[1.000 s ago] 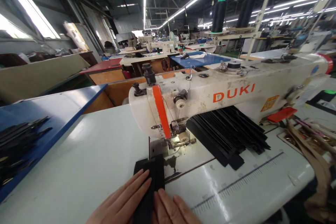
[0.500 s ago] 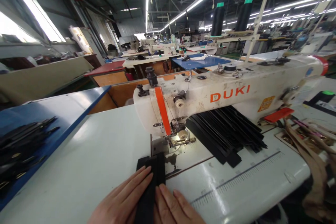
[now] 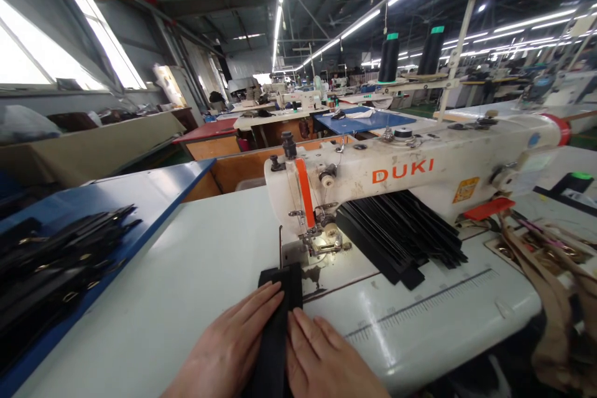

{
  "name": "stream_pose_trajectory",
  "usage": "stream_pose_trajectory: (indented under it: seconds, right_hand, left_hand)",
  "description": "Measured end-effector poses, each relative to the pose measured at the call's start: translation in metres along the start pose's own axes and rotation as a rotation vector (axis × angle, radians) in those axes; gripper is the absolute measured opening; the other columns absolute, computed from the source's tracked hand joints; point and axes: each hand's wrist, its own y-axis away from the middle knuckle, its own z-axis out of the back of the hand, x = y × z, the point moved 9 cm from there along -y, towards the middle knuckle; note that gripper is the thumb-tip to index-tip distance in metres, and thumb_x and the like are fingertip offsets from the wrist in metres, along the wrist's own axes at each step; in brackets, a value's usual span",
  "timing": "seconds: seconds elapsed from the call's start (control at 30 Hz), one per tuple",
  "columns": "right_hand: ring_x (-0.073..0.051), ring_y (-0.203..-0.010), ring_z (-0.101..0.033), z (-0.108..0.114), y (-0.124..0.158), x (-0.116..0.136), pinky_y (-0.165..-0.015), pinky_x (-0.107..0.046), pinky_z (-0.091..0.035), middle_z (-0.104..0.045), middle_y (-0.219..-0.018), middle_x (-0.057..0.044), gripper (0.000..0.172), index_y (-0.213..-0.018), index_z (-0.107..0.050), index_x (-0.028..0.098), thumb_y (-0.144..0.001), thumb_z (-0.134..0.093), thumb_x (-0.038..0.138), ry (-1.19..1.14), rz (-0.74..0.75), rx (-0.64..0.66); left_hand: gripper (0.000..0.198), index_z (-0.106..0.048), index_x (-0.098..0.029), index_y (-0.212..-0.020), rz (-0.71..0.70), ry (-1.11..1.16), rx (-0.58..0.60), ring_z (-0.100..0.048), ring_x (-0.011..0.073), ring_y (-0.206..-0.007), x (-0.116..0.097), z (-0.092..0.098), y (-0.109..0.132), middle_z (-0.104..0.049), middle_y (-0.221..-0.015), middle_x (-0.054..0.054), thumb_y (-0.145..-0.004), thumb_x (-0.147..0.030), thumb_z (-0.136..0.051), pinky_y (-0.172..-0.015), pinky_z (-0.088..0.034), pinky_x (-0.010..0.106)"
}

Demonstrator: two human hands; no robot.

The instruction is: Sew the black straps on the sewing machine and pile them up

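Looking at a factory hall:
worktop [image 3: 186, 273]: white, carries the DUKI sewing machine [image 3: 401, 168].
strap [image 3: 280, 323]: black, just before the needle.
hands: left hand [image 3: 228, 348], right hand [image 3: 321, 360], fingers flat, open, pressing the strap's edges.
blue shelf [image 3: 153, 186]: black pieces [image 3: 60, 255].

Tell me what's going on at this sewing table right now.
A person sits at a white sewing machine with both hands flat on a black strap. The left hand presses its left side, the right hand its right, and the strap's far end lies just short of the presser foot. A stack of black strips lies under the machine's arm. More dark pieces are heaped on the blue side table, and tan straps lie at the right.
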Motion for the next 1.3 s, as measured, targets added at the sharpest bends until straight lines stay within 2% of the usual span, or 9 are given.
stream_pose_trajectory:
  seconds: [0.13, 0.27, 0.4, 0.53, 0.63, 0.77, 0.93, 1.17, 1.3]
  right_hand:
    - [-0.029, -0.12, -0.056, 0.021, -0.011, -0.006, -0.093, -0.032, -0.051, -0.059, -0.128, -0.022, 0.049, -0.122, -0.058, -0.003, -0.094, -0.052, 0.037, -0.065, 0.072, 0.135]
    - [-0.027, -0.114, -0.059, 0.028, -0.025, -0.014, -0.1, -0.037, -0.045, -0.064, -0.12, -0.019, 0.034, -0.114, -0.063, 0.003, -0.092, -0.053, 0.025, -0.091, 0.109, 0.2]
    - [-0.029, -0.119, -0.055, 0.019, -0.028, -0.019, -0.106, -0.041, -0.039, -0.061, -0.125, -0.022, 0.039, -0.119, -0.06, -0.001, -0.091, -0.053, 0.025, -0.044, 0.044, 0.187]
    - [-0.03, -0.122, -0.052, 0.022, -0.014, -0.015, -0.107, -0.04, -0.039, -0.058, -0.129, -0.023, 0.045, -0.123, -0.058, -0.003, -0.093, -0.049, 0.029, -0.049, 0.013, 0.177]
    - [-0.028, -0.124, -0.051, 0.029, -0.001, -0.013, -0.107, -0.038, -0.039, -0.058, -0.13, -0.019, 0.044, -0.125, -0.057, 0.001, -0.094, -0.048, 0.03, -0.082, 0.02, 0.184]
    - [-0.023, -0.125, -0.049, 0.029, 0.006, -0.016, -0.105, -0.035, -0.04, -0.059, -0.131, -0.013, 0.039, -0.13, -0.054, 0.008, -0.093, -0.047, 0.016, -0.094, -0.004, 0.16]
    - [-0.023, -0.123, -0.05, 0.018, 0.007, -0.017, -0.103, -0.035, -0.042, -0.059, -0.13, -0.011, 0.041, -0.132, -0.051, 0.012, -0.091, -0.049, 0.013, -0.09, 0.004, 0.074]
    - [-0.021, -0.12, -0.052, 0.014, 0.011, -0.018, -0.099, -0.033, -0.045, -0.059, -0.131, -0.008, 0.04, -0.134, -0.049, 0.015, -0.095, -0.044, 0.012, -0.073, 0.045, -0.009]
    - [-0.021, -0.118, -0.053, 0.01, 0.012, -0.019, -0.098, -0.031, -0.045, -0.06, -0.13, -0.006, 0.042, -0.137, -0.046, 0.018, -0.095, -0.044, 0.013, -0.08, 0.025, -0.027]
  left_hand:
    - [0.047, -0.047, -0.024, -0.139, 0.012, 0.048, -0.023, -0.059, 0.0161, -0.119, 0.004, -0.005, 0.005, -0.059, -0.135, 0.004, -0.093, -0.018, -0.041, -0.1, -0.045, 0.024]
    - [0.048, -0.046, -0.022, -0.139, -0.006, 0.067, -0.041, -0.058, 0.0159, -0.12, 0.004, -0.007, 0.005, -0.059, -0.135, 0.006, -0.092, -0.016, -0.039, -0.101, -0.045, 0.026]
    - [0.053, -0.048, -0.02, -0.137, 0.012, 0.064, -0.057, -0.058, 0.0159, -0.12, 0.002, -0.004, 0.004, -0.06, -0.133, 0.006, -0.086, -0.009, -0.038, -0.101, -0.046, 0.028]
    - [0.057, -0.048, -0.02, -0.137, 0.038, 0.05, -0.034, -0.059, 0.0179, -0.119, -0.009, -0.005, 0.004, -0.059, -0.134, 0.007, -0.082, -0.008, -0.04, -0.1, -0.047, 0.031]
    - [0.058, -0.05, -0.019, -0.136, 0.029, 0.016, -0.031, -0.06, 0.019, -0.118, -0.022, -0.005, -0.002, -0.059, -0.134, 0.009, -0.079, -0.007, -0.042, -0.1, -0.046, 0.03]
    - [0.052, -0.059, -0.015, -0.125, -0.03, -0.067, -0.018, -0.062, 0.0207, -0.115, -0.032, -0.007, -0.013, -0.063, -0.129, 0.012, -0.077, -0.005, -0.043, -0.098, -0.048, 0.03]
    - [0.048, -0.061, -0.014, -0.119, -0.065, -0.129, -0.038, -0.065, 0.0206, -0.11, -0.033, -0.007, -0.021, -0.066, -0.124, 0.012, -0.076, -0.005, -0.041, -0.093, -0.052, 0.029]
    - [0.055, -0.05, -0.021, -0.131, -0.039, -0.02, -0.055, -0.059, 0.0185, -0.119, -0.031, 0.0, -0.026, -0.063, -0.13, 0.006, -0.08, -0.006, -0.038, -0.099, -0.047, 0.028]
    - [0.052, -0.051, -0.019, -0.131, -0.054, -0.013, -0.051, -0.058, 0.0184, -0.12, -0.03, -0.002, -0.024, -0.062, -0.13, 0.007, -0.082, -0.007, -0.04, -0.101, -0.045, 0.026]
